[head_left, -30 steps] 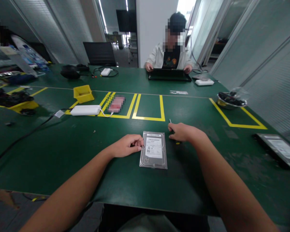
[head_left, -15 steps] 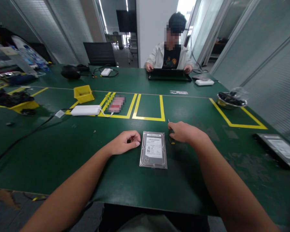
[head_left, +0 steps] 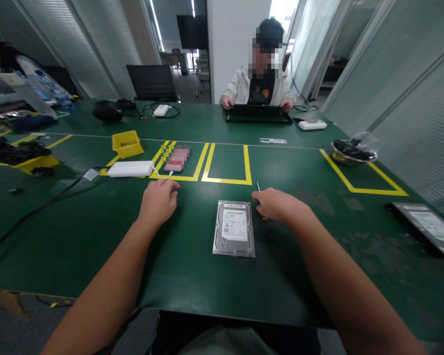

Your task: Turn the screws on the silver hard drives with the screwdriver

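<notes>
A silver hard drive [head_left: 234,229] with a white label lies flat on the green table in front of me. To its right, my right hand [head_left: 276,203] is closed around a screwdriver [head_left: 258,186]; its metal tip points away from me and a bit of yellow handle shows below the fingers. My left hand [head_left: 159,202] is over the table on the drive's left, fingers loosely bent and apart, with nothing visible in it. Just beyond that hand are a phone [head_left: 177,160] with a pink screen and a white cable, and a white power strip [head_left: 131,168].
A yellow bin [head_left: 127,144] stands beyond the power strip. Far right are a bowl of dark parts [head_left: 353,152] and another hard drive [head_left: 427,228]. Yellow tape [head_left: 227,181] marks areas on the table. Opposite, a person [head_left: 259,84] holds a black panel [head_left: 259,114].
My left hand has left the hard drive's edge and moved left and away from me, toward the phone. My right hand has shifted slightly left, still with the screwdriver.
</notes>
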`<state>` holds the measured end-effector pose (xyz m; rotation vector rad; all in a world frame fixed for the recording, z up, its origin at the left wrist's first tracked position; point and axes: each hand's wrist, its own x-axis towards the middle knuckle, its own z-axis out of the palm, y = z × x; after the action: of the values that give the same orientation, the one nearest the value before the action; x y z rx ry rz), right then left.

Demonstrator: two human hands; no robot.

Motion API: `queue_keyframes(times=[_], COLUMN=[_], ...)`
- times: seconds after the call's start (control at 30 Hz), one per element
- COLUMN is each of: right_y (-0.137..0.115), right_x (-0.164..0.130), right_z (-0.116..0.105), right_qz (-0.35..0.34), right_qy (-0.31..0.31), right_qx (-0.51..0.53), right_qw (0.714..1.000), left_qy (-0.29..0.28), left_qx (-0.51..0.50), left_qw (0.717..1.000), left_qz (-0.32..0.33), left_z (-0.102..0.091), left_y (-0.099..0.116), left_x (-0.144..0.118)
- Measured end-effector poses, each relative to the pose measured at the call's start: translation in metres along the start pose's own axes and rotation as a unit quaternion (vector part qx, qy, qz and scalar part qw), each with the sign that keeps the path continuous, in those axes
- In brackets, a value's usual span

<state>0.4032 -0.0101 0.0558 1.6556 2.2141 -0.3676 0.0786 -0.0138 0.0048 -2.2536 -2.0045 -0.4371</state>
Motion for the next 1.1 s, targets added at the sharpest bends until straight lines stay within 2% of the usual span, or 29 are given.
queue_keyframes(times=[0.13, 0.4, 0.77, 1.0, 1.1], right_y=[0.001, 0.014, 0.020, 0.011, 0.007], right_x=[0.004, 0.006, 0.008, -0.002, -0.009], right_z=[0.002, 0.000, 0.001, -0.004, -0.008], right_qz=[0.004, 0.040, 0.095, 0.078, 0.064], right_qy=[-0.007, -0.014, 0.001, 0.024, 0.033], right_qx=[-0.001, -0.004, -0.017, -0.020, -0.021], right_qw=[1.000, 0.999, 0.995, 0.996, 0.997], left_qy=[-0.058, -0.137, -0.215, -0.220, -0.226], left_qx=[0.101, 0.071, 0.074, 0.081, 0.085], left_qw=[0.988, 0.968, 0.946, 0.947, 0.951], left_qz=[-0.106, -0.195, -0.232, -0.220, -0.195], left_z=[-0.002, -0.011, -0.002, -0.002, -0.004], left_y=[-0.014, -0.029, -0.057, -0.063, -0.066], left_x=[-0.001, 0.002, 0.005, 0.008, 0.008])
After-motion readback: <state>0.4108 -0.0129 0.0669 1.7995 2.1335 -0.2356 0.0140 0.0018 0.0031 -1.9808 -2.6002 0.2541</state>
